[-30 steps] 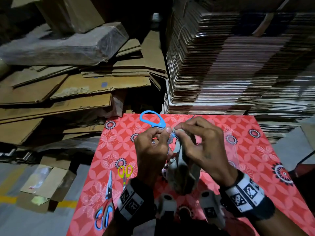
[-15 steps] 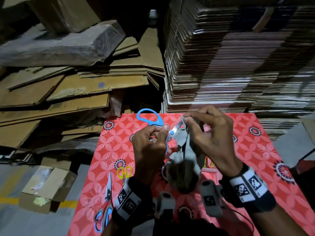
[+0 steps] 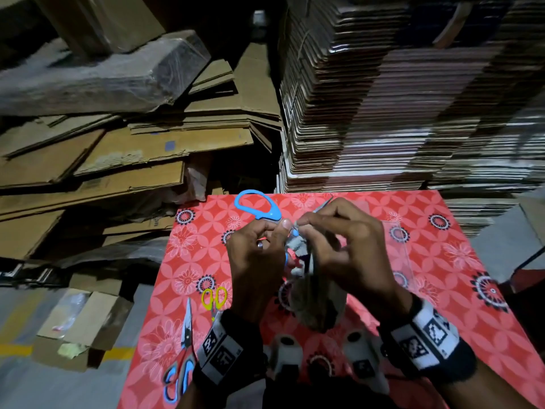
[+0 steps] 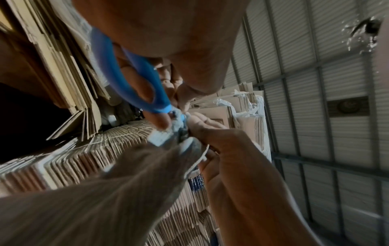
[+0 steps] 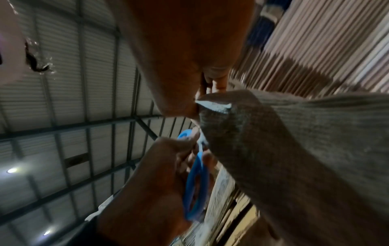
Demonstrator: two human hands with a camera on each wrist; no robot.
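Over the red floral mat (image 3: 442, 261), my left hand (image 3: 259, 261) grips blue-handled scissors (image 3: 256, 203), with one handle loop sticking up past the fingers. The blade tip shows just above my right fingers. My right hand (image 3: 348, 249) pinches the top edge of a grey knitted fabric piece (image 3: 318, 302), which hangs down between both wrists. In the left wrist view the scissors (image 4: 134, 74) meet the fabric (image 4: 105, 191) where the fingertips of both hands touch. In the right wrist view the fabric (image 5: 284, 149) is in front of the scissors (image 5: 197, 183).
Small yellow-handled scissors (image 3: 214, 298) and a larger red-and-blue pair (image 3: 182, 358) lie on the mat's left side. A tall stack of flat cartons (image 3: 398, 113) rises behind the mat. Loose cardboard sheets (image 3: 118, 160) are piled at the left.
My right hand lifted the fabric's top edge a little, then came back down against my left thumb. Both hands have kept their hold throughout.
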